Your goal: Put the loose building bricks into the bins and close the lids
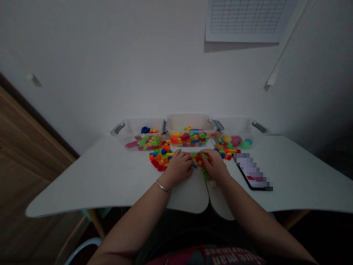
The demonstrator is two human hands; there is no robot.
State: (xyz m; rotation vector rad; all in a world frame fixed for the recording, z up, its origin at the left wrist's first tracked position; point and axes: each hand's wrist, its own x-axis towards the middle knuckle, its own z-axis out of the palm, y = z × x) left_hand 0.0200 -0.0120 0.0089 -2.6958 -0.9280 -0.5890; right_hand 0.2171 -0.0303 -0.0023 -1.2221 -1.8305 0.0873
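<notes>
Both hands are among colourful plastic toy building bricks (157, 162) spread on a white table. My left hand (180, 166), with a silver bangle at the wrist, rests on the left of the pile. Its fingers are curled inward, and whatever lies under the fingertips is hidden. My right hand (216, 165) faces it a short way to the right. Thumb and fingers there close around red and green toy bricks (202, 159). A few green bricks (205, 173) lie just below, beside the gap between the table halves.
Three clear bins stand along the wall: the left bin (120, 141) and middle bin (190, 119) contain bricks, the right bin (256, 138) small balls. A phone (252, 173) lies to the right on the white table (110, 180). A gap splits the table's front edge.
</notes>
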